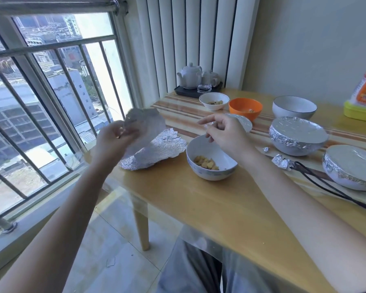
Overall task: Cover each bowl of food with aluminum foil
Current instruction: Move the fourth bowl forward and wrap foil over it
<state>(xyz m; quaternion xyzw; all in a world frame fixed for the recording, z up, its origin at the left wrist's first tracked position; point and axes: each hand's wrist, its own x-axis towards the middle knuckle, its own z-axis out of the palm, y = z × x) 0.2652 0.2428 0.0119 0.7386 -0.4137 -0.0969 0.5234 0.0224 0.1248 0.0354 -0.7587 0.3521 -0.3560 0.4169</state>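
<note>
My left hand pinches a crumpled sheet of aluminum foil at its upper edge, lifting it over the table's left corner while its lower part rests on the table. Right of it stands an uncovered white bowl holding yellow food cubes. My right hand hovers above that bowl's far rim, fingers loosely curled, holding nothing. Two foil-covered bowls sit to the right, one farther back, the other at the right edge. A third covered bowl peeks out behind my right hand. At the back are a small white bowl, an orange bowl and a larger white bowl, all uncovered.
The wooden table has a striped runner. Small foil scraps and a dark cord lie between the bowls. A teapot with glasses on a black tray stands at the back. A yellow packet is far right; a barred window is left.
</note>
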